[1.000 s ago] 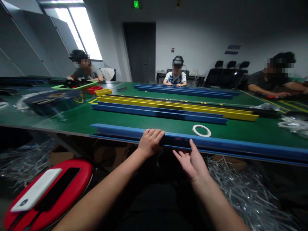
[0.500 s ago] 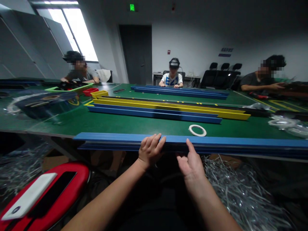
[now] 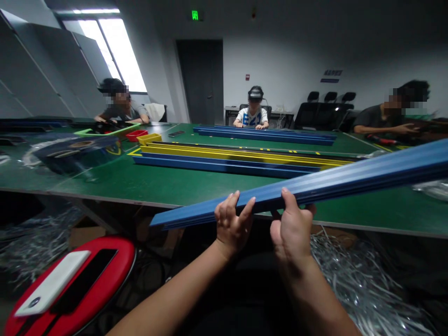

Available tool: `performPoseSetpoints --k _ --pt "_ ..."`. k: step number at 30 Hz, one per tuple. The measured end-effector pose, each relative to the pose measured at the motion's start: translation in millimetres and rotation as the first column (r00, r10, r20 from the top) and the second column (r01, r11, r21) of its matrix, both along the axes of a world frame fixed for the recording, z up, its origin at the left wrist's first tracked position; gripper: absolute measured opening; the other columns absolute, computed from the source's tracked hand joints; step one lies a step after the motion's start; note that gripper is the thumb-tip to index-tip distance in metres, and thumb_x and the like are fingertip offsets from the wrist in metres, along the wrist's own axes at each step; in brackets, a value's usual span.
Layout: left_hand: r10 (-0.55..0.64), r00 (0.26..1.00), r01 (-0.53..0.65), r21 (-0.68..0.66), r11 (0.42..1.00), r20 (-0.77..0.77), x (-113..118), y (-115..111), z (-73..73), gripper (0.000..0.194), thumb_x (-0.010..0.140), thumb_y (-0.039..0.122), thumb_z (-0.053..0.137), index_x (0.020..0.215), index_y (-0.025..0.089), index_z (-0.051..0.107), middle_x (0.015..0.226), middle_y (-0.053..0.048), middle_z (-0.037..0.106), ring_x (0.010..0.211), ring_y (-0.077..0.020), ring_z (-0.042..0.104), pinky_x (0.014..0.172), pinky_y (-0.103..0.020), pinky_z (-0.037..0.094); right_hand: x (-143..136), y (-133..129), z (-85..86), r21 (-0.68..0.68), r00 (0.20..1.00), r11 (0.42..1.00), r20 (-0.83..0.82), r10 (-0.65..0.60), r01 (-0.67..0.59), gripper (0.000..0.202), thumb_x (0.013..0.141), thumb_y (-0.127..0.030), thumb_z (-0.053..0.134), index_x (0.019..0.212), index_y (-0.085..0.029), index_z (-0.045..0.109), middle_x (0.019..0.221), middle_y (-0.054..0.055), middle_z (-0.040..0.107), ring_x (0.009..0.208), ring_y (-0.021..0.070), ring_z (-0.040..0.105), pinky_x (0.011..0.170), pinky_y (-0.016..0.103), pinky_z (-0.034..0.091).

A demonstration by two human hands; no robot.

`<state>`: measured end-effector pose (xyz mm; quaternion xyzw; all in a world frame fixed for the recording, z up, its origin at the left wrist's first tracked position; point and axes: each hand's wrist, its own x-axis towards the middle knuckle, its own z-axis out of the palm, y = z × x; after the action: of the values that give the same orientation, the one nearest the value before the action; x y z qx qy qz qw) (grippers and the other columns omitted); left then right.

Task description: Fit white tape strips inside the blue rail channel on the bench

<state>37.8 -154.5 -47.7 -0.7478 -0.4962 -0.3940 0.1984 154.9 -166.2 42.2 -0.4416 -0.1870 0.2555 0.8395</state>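
Note:
A long blue grooved profile strip (image 3: 336,179) slants across the front of the green table (image 3: 196,184), its right end raised and running out of view. My left hand (image 3: 233,224) grips it left of its middle, fingers over the top and thumb along the near side. Close by on the right, my right hand (image 3: 294,224) holds the same strip from below, with the thumb on its near face and the other fingers partly hidden behind. The strip's left end hangs over the table's front edge.
Beyond the strip lie a blue profile (image 3: 196,164) and yellow profiles (image 3: 224,154). A large tape roll (image 3: 73,151) is at left. A red stool (image 3: 115,261) carries a white box and a phone. Several co-workers sit around; plastic scrap (image 3: 353,280) lies at lower right.
The blue strip has gone from level to tilted, right end up and left end lower and further right. Both hands moved slightly right with it. The strip now hides the white tape ring.

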Motion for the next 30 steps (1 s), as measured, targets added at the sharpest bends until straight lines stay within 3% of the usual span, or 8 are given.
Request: performPoseSetpoints --k 5,11,22,30 --pt "0.012 0.997 -0.015 0.041 0.999 0.080 16 2 1.5 0.055 0.090 0.031 0.058 0.143 0.037 0.044 0.151 -0.012 0.043 0.137 -0.0321 0.042 0.104 -0.055 0.038 0 11 15.3 0.057 0.991 0.995 0.099 -0.092 0.087 0.069 0.069 -0.038 0.078 0.123 -0.017 0.041 0.111 0.004 0.065 0.096 0.0159 0.066 0.094 0.039 0.053" --pt "0.015 0.987 -0.023 0.049 0.999 0.158 29 3 3.2 0.060 0.090 0.029 0.056 0.147 0.032 0.039 0.153 -0.014 0.039 0.137 -0.0333 0.042 0.105 -0.054 0.037 -5 23 27.3 0.136 0.985 0.989 0.151 -0.086 0.065 0.068 0.070 -0.037 0.077 0.124 -0.017 0.042 0.108 0.003 0.063 0.092 0.0154 0.066 0.091 0.039 0.054" --pt "0.015 0.968 -0.023 0.028 0.999 0.250 38 -4 37.1 0.063 0.090 0.033 0.056 0.149 0.031 0.035 0.152 -0.014 0.040 0.136 -0.0327 0.042 0.105 -0.054 0.038 -13 20 59.8 0.295 0.955 0.954 0.263 -0.140 0.059 0.068 0.076 -0.035 0.072 0.133 -0.018 0.038 0.125 0.006 0.057 0.101 0.0155 0.063 0.093 0.039 0.054" --pt "-0.142 0.896 0.094 0.134 0.987 0.420 51 -10 56.0 0.061 0.091 0.032 0.056 0.148 0.023 0.036 0.149 -0.018 0.042 0.135 -0.0307 0.043 0.110 -0.050 0.033 -10 25 73.9 0.362 0.900 0.929 0.376 -0.219 0.075 0.073 0.077 -0.036 0.071 0.139 -0.023 0.034 0.124 0.005 0.055 0.105 0.0177 0.062 0.096 0.043 0.053"
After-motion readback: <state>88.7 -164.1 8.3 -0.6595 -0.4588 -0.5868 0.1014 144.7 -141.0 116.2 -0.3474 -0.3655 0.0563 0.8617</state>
